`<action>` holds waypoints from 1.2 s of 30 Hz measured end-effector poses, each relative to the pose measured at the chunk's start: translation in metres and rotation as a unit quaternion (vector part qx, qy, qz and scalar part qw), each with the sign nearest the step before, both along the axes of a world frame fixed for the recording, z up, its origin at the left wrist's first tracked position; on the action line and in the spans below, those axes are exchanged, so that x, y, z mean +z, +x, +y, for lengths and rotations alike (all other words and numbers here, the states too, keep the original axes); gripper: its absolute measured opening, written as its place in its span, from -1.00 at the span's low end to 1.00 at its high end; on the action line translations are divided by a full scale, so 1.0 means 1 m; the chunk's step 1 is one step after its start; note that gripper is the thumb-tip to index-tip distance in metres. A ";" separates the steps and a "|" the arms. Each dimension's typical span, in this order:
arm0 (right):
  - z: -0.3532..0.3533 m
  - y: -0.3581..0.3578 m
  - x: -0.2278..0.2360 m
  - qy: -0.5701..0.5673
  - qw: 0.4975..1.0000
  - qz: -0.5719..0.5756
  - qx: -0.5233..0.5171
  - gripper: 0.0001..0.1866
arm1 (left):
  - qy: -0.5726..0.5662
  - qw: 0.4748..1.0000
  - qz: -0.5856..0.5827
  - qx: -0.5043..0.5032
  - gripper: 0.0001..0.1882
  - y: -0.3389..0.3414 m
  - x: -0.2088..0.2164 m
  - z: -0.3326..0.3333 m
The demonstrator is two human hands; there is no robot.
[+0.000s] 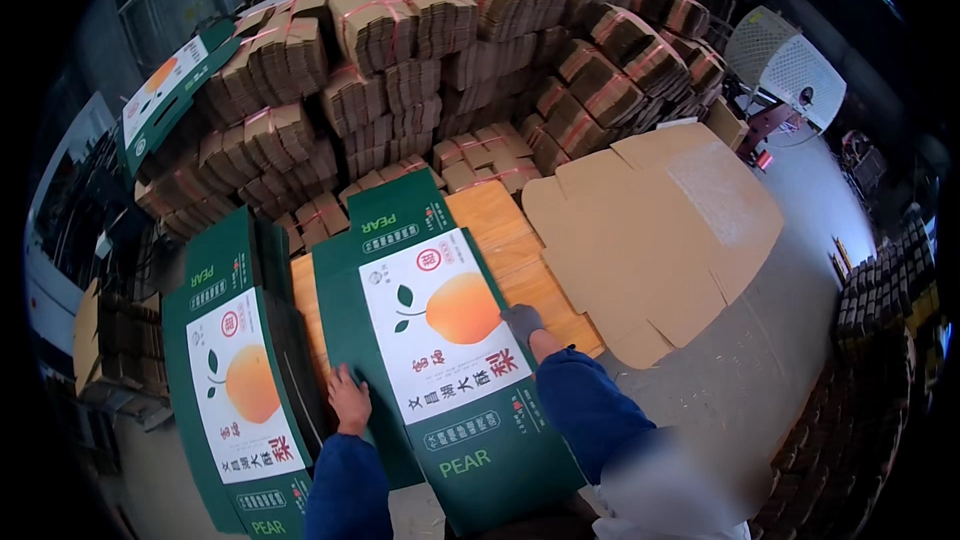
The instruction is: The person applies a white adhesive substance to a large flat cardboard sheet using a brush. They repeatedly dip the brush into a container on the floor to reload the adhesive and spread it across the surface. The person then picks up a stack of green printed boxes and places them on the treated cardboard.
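Note:
A flat, printed cardboard box blank (470, 360), green with a white panel and a yellow pear picture, lies before me on a wooden board (497, 230). My left hand (349, 400) is bare and rests with fingers apart on the blank's green left flap. At the blank's right edge, my right hand (523, 323) wears a grey glove, its fingers close together around that edge; the thumb is hidden. Left of the board stands a stack of matching green box blanks (230, 370).
Bundles of brown cardboard (400, 30), tied with pink strapping, are piled high beyond the board. A large plain brown cardboard sheet (640, 230) juts out at the right. Another green printed blank (165, 90) lies at the far left. A white perforated panel (785, 68) stands back right.

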State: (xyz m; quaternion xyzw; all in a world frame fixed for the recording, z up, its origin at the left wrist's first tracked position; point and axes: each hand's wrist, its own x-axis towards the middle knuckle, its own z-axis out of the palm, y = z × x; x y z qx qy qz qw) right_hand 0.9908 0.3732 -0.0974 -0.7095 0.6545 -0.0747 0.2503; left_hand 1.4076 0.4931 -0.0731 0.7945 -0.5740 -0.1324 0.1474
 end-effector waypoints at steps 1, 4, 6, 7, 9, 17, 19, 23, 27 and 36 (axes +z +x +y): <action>-0.001 -0.001 -0.012 -0.017 0.998 0.061 -0.005 -0.55 | 0.013 0.999 -0.008 -0.039 -0.25 -0.020 -0.009 0.009; 0.009 -0.047 -0.032 -0.022 0.992 0.022 -0.121 -0.49 | 0.138 0.980 0.076 -0.120 -0.19 -0.115 -0.001 0.037; 0.012 -0.028 -0.016 -0.032 0.994 0.002 -0.107 -0.49 | 0.114 0.985 0.045 -0.120 -0.16 -0.114 -0.008 0.047; 0.012 -0.019 -0.001 -0.040 0.994 -0.007 -0.098 -0.49 | 0.099 0.988 0.031 -0.118 -0.15 -0.111 -0.011 0.049; 0.028 0.016 0.028 0.015 0.980 -0.072 -0.185 -0.52 | 0.127 0.986 0.023 -0.111 -0.14 -0.088 -0.014 0.052; 0.093 -0.052 0.046 -0.077 0.955 -0.119 -0.259 -0.61 | 0.118 0.983 -0.001 -0.142 -0.10 -0.114 -0.021 0.045; 0.113 -0.076 0.056 -0.076 0.937 -0.148 -0.307 -0.63 | 0.113 0.983 -0.034 -0.139 -0.09 -0.095 -0.022 0.044; 0.192 -0.246 0.033 -0.144 0.844 -0.197 -0.478 -0.67 | 0.131 0.982 -0.004 -0.135 -0.15 -0.127 -0.017 0.041; 0.234 -0.362 0.045 -0.150 0.667 -0.380 -0.624 -0.68 | -0.056 0.980 -0.005 -0.193 -0.35 -0.157 -0.019 0.026; 0.227 -0.564 0.053 -0.176 0.585 -0.477 -0.632 -0.63 | 0.254 0.846 0.465 0.058 -0.53 -0.515 -0.028 0.092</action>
